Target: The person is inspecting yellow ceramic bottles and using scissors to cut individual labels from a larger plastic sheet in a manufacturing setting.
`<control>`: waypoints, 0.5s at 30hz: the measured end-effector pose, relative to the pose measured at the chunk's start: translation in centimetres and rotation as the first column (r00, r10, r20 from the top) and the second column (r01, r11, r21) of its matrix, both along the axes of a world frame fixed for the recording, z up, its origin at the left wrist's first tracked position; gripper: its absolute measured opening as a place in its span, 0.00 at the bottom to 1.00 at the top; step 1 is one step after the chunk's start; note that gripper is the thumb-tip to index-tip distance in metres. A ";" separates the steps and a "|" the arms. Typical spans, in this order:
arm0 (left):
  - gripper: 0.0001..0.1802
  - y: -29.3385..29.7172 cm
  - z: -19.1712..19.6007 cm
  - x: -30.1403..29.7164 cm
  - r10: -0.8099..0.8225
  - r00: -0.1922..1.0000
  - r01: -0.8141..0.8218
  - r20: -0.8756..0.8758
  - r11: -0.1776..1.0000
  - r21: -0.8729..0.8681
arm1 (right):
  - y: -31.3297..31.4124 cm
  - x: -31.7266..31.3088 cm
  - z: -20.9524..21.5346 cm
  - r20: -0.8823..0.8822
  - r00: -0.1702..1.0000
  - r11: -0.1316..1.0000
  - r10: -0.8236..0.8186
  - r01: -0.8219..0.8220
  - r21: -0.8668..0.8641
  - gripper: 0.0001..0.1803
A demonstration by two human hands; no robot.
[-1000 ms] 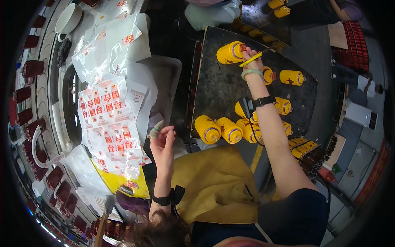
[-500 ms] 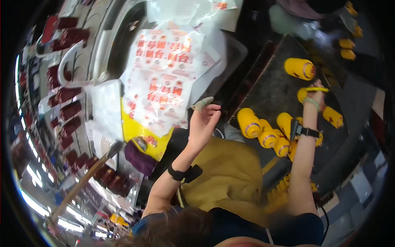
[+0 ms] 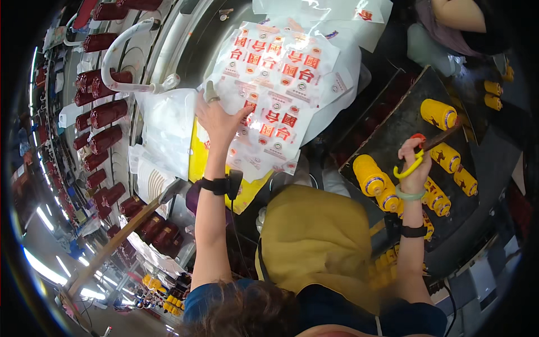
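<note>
Over the left edge of the printed decal sheets (image 3: 261,92), my left hand (image 3: 222,123) is open with thumb and fingers apart, and a pale finger cot covers one fingertip. Whether it touches the sheets I cannot tell. The clear sheets carry red printing. My right hand (image 3: 414,171) is closed on scissors (image 3: 415,163) with a yellow loop handle, an orange-red part and a dark blade pointing right. It is above a dark board (image 3: 393,129) holding several yellow bottles (image 3: 368,174). One yellow bottle (image 3: 438,114) lies just beyond the scissors.
Maroon bottles (image 3: 109,112) stand in rows at the left, near a curved white pipe (image 3: 109,56). A yellow sheet (image 3: 247,194) sticks out beneath the decals. A wooden-handled tool (image 3: 126,233) extends at lower left. Another person's arm (image 3: 457,14) shows at upper right.
My left hand has moved left and forward over the decal sheets, its fingers spreading. My right hand has drawn back toward me with the scissors. The view has shifted too.
</note>
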State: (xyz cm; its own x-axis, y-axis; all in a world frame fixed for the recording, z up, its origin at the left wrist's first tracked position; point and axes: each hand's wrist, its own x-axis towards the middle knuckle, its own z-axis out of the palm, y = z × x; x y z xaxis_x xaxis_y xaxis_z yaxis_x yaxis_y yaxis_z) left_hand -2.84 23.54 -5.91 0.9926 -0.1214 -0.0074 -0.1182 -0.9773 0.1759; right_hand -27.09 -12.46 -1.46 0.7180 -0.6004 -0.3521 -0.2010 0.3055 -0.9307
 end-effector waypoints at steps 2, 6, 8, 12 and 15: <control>0.58 1.5 0.2 1.3 0.018 0.997 -0.021 -0.069 0.999 -0.049 | 1.7 1.1 0.4 -0.049 0.995 0.993 0.092 -0.095 -0.063 0.09; 0.47 4.5 0.1 3.3 0.006 0.945 -0.108 -0.326 0.949 -0.295 | 4.0 2.5 0.6 -0.060 0.988 0.983 0.143 -0.148 -0.106 0.10; 0.41 5.2 -0.8 3.9 -0.066 0.954 -0.088 -0.293 0.872 -0.482 | 4.8 3.1 0.5 -0.048 0.990 0.989 0.132 -0.135 -0.054 0.11; 0.34 6.5 -2.4 5.5 0.027 0.946 -0.198 -0.322 0.837 -0.511 | 6.3 4.1 1.0 -0.080 0.991 0.993 0.105 -0.099 0.071 0.12; 0.25 7.0 -2.5 6.2 0.154 0.901 -0.363 -0.405 0.778 -0.513 | 6.9 5.4 2.0 -0.117 0.993 0.756 0.013 0.066 0.651 0.13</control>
